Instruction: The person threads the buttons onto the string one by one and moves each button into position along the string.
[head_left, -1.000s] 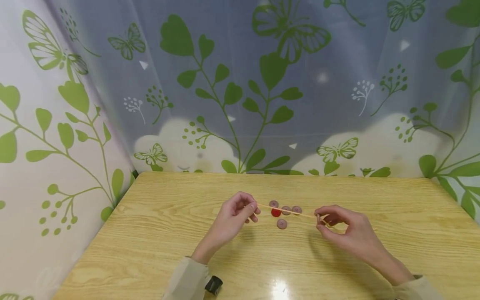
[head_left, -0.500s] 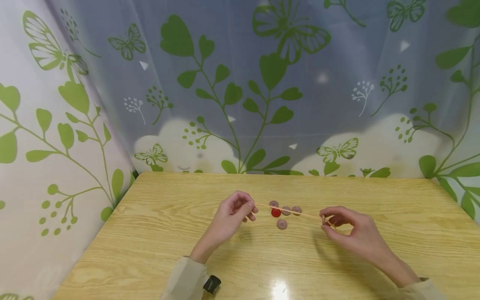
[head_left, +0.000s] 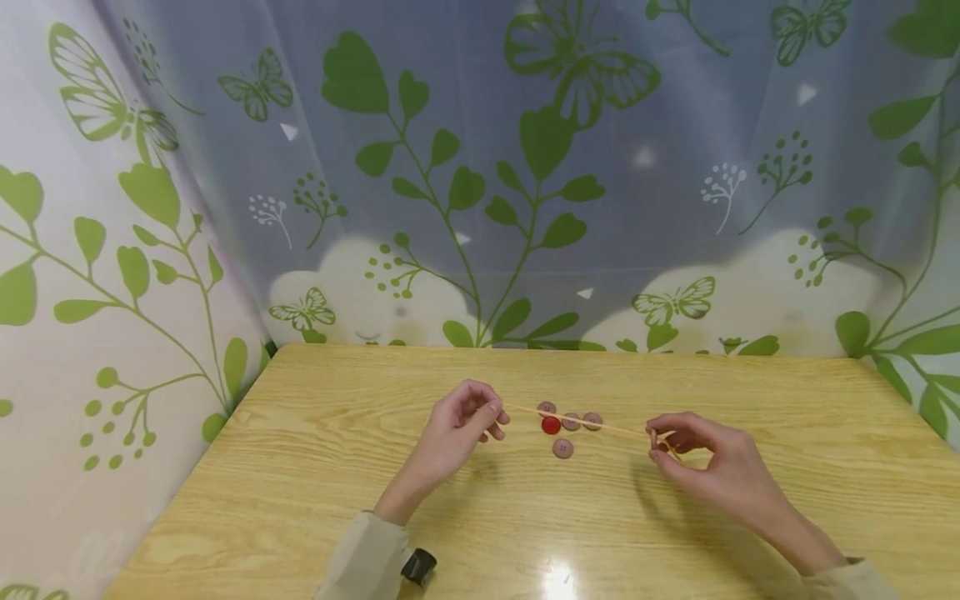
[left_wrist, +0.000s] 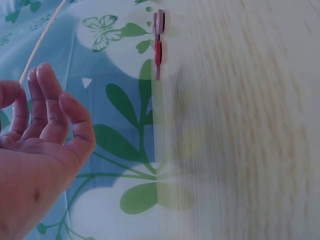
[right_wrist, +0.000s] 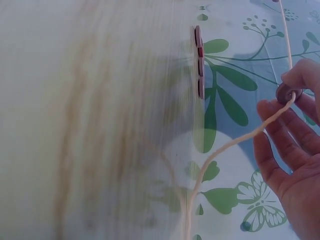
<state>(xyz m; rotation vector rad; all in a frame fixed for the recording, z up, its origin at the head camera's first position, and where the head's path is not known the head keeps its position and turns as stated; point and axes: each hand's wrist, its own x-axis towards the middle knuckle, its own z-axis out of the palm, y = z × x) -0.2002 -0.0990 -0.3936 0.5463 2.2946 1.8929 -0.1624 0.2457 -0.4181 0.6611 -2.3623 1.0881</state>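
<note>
I see a pale wood counter (head_left: 300,467) w/ leaf-and-butterfly curtains (head_left: 480,167) behind. My left hand (head_left: 457,425) pinches 1 end of a thin cord (head_left: 577,422); right hand (head_left: 701,462) pinches a button (right_wrist: 285,93) threaded on it. 5 buttons (head_left: 564,425) lie below the cord.

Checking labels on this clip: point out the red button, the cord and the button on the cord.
red button (head_left: 551,426), head view, its face.
cord (head_left: 573,420), head view, mid-span between hands.
threaded button (right_wrist: 285,93), right wrist view, its edge.
</note>
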